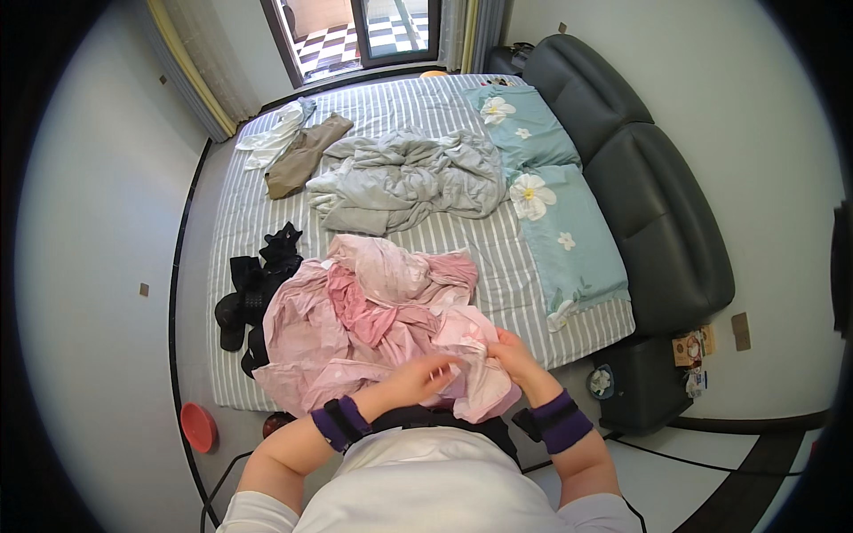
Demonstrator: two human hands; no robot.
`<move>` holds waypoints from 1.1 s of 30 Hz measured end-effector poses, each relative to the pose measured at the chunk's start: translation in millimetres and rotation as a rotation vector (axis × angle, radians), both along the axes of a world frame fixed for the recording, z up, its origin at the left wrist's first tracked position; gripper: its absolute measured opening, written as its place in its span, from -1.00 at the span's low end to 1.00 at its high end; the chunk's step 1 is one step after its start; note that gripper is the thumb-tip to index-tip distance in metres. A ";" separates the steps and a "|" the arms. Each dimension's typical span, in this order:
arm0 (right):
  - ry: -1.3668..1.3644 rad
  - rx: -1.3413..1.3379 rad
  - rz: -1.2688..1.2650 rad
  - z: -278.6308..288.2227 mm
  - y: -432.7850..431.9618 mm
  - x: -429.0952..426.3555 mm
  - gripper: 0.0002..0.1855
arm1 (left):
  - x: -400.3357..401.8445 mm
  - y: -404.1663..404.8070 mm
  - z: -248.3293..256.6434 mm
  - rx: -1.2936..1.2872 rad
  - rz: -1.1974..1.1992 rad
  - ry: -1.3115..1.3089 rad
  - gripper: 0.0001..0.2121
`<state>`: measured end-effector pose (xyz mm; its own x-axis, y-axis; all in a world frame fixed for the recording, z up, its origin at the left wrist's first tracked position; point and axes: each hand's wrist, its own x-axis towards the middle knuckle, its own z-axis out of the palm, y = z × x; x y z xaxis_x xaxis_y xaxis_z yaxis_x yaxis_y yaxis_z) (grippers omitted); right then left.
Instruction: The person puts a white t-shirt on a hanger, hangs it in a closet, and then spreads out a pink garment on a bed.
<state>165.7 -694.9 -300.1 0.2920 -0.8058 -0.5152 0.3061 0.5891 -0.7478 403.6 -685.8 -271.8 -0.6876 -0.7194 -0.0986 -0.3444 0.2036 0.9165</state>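
Note:
A crumpled pink fabric cover (373,320), lighter and darker in places, spreads over the near side of a bed with a striped sheet (493,266). My right hand (514,356) grips a pale pink part of this cloth at its right edge, fingers partly hidden by the folds. Just to the left, my left hand (426,380) is over the same cloth, slightly blurred; whether its fingers pinch the fabric is unclear. Purple bands circle both wrists. Black garments (256,293), among them what looks like a bra, lie left of the pink cloth.
Farther back on the bed are a gray quilt (413,176), brown trousers (303,156) and white clothing (276,136). Teal floral pillows (573,233) lie by the dark padded headboard (666,226). A black nightstand (643,380) and small bin (600,382) stand right; a red basin (198,427) sits left.

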 end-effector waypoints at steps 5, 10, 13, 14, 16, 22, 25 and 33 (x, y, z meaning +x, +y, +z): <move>-0.234 -0.009 -0.016 36.3 17.2 -4.7 -0.48 | 20.0 -26.8 -49.9 -0.055 0.385 -0.037 -0.42; -0.353 -0.058 0.029 66.6 34.5 -11.8 -0.44 | -6.9 -57.4 -35.1 -0.084 0.224 0.296 -0.37; -0.543 -0.159 0.077 85.4 36.9 -24.1 -0.42 | -13.3 -75.5 -15.5 -0.222 -0.016 0.304 -0.40; -0.538 -0.165 0.092 84.3 36.6 -31.3 -0.43 | -16.0 -74.4 -15.3 0.121 0.035 0.477 -0.66; -0.338 -0.257 -0.042 100.9 38.7 -37.1 -0.46 | -3.6 -83.5 -13.1 0.142 0.086 0.268 -0.82; 0.872 -0.484 -0.317 70.9 29.0 -61.3 -0.20 | -2.6 -93.8 45.9 0.064 0.263 0.292 -0.81; 0.890 -0.724 -0.216 86.3 27.8 -30.5 -0.21 | 0.5 -90.3 73.3 -0.008 0.170 0.085 -0.75; 0.951 -1.013 -0.150 106.1 8.8 60.9 -0.56 | 4.4 -65.4 96.3 0.037 0.154 -0.137 -0.70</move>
<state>226.6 -686.1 -194.0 0.0429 -0.9344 0.3536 -0.5420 -0.3191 -0.7775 408.0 -751.2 -175.5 -0.5478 -0.8095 -0.2113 -0.4905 0.1062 0.8650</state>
